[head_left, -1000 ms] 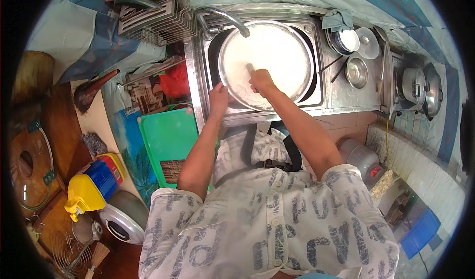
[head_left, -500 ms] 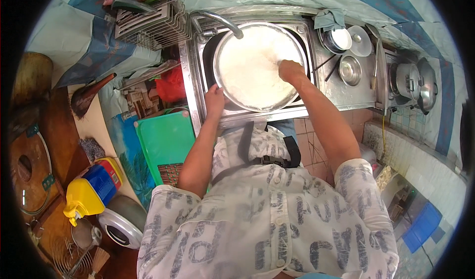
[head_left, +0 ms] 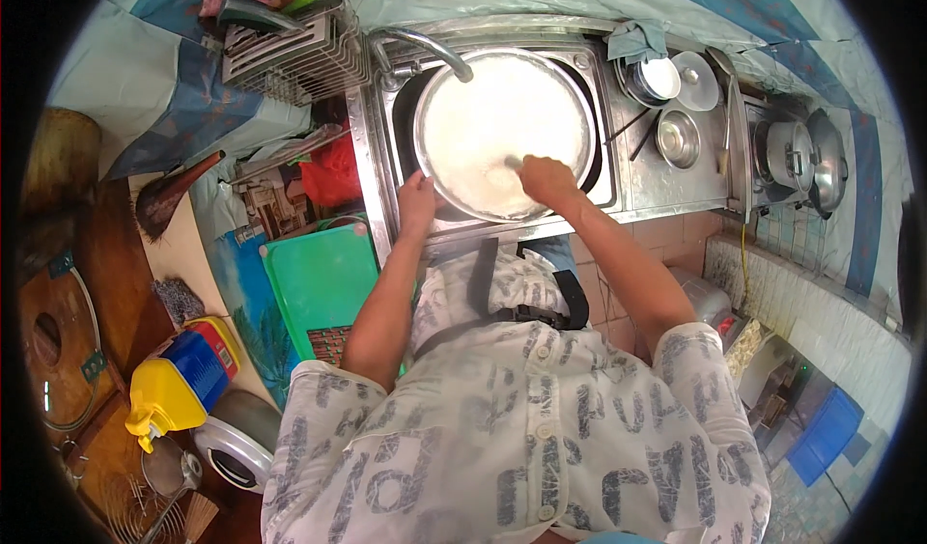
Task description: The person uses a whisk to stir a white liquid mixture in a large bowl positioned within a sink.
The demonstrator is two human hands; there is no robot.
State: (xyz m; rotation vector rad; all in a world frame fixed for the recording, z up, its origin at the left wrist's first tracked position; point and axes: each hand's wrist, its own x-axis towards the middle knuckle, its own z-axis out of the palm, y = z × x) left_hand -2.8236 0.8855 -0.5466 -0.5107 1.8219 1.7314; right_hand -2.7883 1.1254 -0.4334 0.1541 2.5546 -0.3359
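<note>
Both our forearms reach up from the lower edge toward the sink (head_left: pixel 603 192) at twelve o'clock. Our left arm runs nearly straight, and the left hand (head_left: pixel 417 199) is closed over the rim of the big round metal tray (head_left: pixel 483 119) at about its seven o'clock, thumb on top, gripping it. Our right arm bends at the elbow and angles inward; the right hand (head_left: pixel 547 179) lies on the tray's soapy face near its five o'clock, fingers curled down around something small that we cannot make out. The tray rests in the sink basin, covering most of it, with the tap spout (head_left: pixel 432 44) over its eleven o'clock edge. At three o'clock from the tray, small steel bowls (head_left: pixel 676 139) sit on the counter.
</note>
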